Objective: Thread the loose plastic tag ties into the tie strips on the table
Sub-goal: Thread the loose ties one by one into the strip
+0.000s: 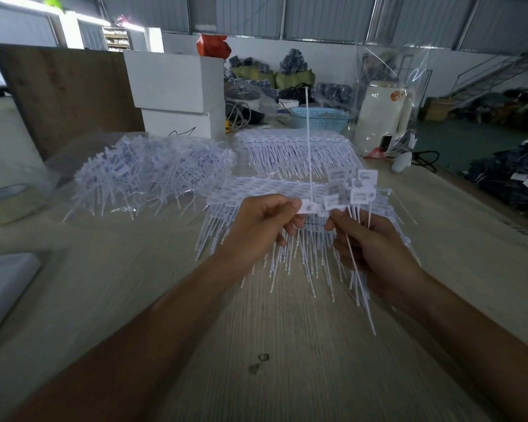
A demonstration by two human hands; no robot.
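Though far from finished, judging by the head view: left hand pinching one tag tie, tail upright; right hand gripping a bunch of loose ties. Two filled tie strips flat on the worktop; big unthreaded heap left, well apart.

head view looks forward and down, close over the table.

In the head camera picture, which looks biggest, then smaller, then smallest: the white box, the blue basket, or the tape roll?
1. White box: biggest.
2. and 3. Blue basket and tape roll: they look about alike, and the roll is nearer and cut off at the edge, so I won't rank them.
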